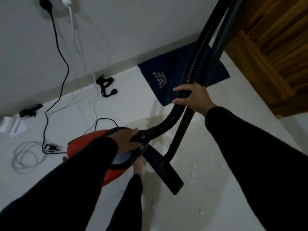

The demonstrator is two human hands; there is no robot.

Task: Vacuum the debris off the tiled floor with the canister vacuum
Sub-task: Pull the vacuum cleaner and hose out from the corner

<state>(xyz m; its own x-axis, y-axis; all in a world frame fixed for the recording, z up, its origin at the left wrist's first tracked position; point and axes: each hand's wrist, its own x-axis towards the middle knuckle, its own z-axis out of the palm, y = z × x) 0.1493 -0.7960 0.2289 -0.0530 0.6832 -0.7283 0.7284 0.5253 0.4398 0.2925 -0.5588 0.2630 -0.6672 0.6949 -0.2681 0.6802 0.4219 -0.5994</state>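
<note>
A red canister vacuum (80, 144) sits on the white tiled floor (208, 197) just ahead of my feet. My left hand (128, 140) grips the black carry handle on top of the canister, beside the hose socket. My right hand (195, 97) is wrapped around the black ribbed hose (196, 60) and the rigid wand (183, 124) together. The flat black floor nozzle (165, 170) rests on the tiles to the right of the canister. Small white bits of debris (196, 170) lie scattered right of the nozzle.
A dark blue mat (163, 77) lies against the wall. A black power cord (58, 52) and a white cable (73, 30) hang from wall sockets; loose cables (25, 157) and a black strap (105, 85) lie on the floor. Wooden furniture (273, 60) stands at right.
</note>
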